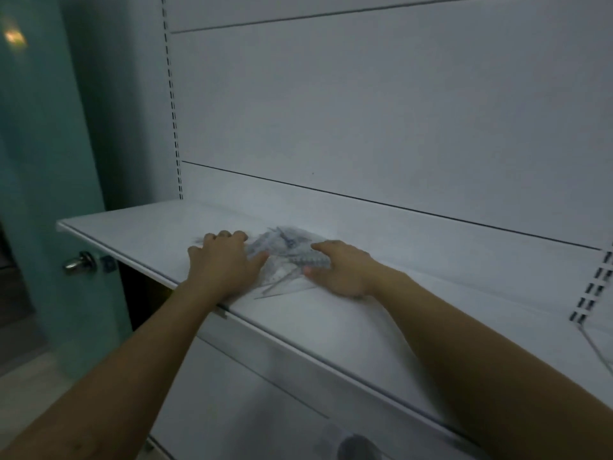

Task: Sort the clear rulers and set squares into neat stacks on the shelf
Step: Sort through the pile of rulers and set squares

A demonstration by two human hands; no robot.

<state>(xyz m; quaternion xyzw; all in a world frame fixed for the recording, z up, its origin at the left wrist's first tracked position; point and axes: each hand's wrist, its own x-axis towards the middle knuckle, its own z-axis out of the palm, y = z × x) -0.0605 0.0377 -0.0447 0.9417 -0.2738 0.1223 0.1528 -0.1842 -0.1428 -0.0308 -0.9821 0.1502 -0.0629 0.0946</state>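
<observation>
On the left part of the flat white shelf [132, 232], the left hand [222, 263] lies palm down, fingertips bent and thumb stretched toward the pile (because of the blur I cannot tell if something is held under them). Between both hands the clear plastic rulers and set squares [285, 254] lie in one mixed heap, crossing at many angles, so I judge the sorting as hardly begun, with no neat stack visible. The right hand [343, 272] rests on the heap's right edge, forefinger and thumb spread apart and pressing flat.

Shop: slotted white display shelving [331, 330]
</observation>
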